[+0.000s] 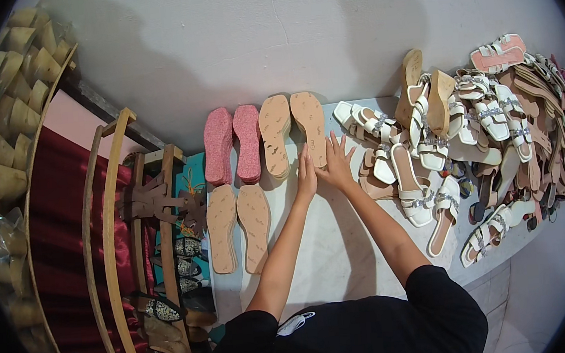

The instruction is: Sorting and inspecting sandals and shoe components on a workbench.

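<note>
My left hand (306, 176) lies against the lower left edge of a stack of tan insoles (307, 117), its fingers stretched out and close together. At the same stack's lower right edge is my right hand (336, 162), with fingers spread and the thumb near the bottom end. Left of it stands another tan insole stack (275, 127), and beyond that are two stacks of pink speckled soles, a left one (218, 138) and a right one (247, 136). Two more tan stacks, one outer (221, 225) and one inner (253, 219), lie in front of the pink ones.
White strappy sandals (415, 192) and a big heap of shoes (526, 115) crowd the table's right side. A wooden rack (114, 191) with shoes stands at left. Past it, a shelf holds wooden-coloured shoe forms (6, 133). A grey wall (270, 36) rises behind the table (322, 240).
</note>
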`<state>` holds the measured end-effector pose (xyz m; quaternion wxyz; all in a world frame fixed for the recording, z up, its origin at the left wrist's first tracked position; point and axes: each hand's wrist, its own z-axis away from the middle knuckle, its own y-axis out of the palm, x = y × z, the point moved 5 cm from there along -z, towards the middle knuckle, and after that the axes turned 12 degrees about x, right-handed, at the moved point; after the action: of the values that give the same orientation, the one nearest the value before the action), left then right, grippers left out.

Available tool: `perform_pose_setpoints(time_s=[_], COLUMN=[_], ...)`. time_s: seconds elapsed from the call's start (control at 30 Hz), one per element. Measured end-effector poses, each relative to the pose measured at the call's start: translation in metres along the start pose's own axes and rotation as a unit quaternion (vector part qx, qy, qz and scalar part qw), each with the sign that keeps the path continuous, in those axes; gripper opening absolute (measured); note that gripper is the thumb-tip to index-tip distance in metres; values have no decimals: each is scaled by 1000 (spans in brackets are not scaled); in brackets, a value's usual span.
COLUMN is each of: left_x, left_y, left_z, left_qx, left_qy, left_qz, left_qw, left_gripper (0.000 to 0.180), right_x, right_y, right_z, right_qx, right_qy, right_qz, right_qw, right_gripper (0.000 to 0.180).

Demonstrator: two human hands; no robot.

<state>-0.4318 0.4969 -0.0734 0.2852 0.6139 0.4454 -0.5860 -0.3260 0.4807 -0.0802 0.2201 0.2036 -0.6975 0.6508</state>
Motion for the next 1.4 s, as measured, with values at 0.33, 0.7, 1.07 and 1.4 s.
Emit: perform_pose_setpoints(time_s=[0.33, 0.7, 1.07, 1.4], left_x=[-15, -65, -107, -152], left_y=[-4, 40, 197, 374], left_z=[13, 71, 130, 154], left_qx=[-25, -21, 100, 245], left_qy=[24, 60, 152, 198], left_qz=[-48, -133, -92, -55], left_qw=[998, 989, 979, 947], left_gripper=[45, 37, 25, 26], right_x=[2, 2, -58, -150], right_y=[-1, -53, -126, -211], right_z=[9, 125, 290, 406], right_qx=[9, -191, -326, -403], right_qy=[10, -30, 62, 170], right_qz=[17, -68, -4, 51], right_qw=[1000, 979, 943, 898], right_gripper=[101, 47, 28, 23])
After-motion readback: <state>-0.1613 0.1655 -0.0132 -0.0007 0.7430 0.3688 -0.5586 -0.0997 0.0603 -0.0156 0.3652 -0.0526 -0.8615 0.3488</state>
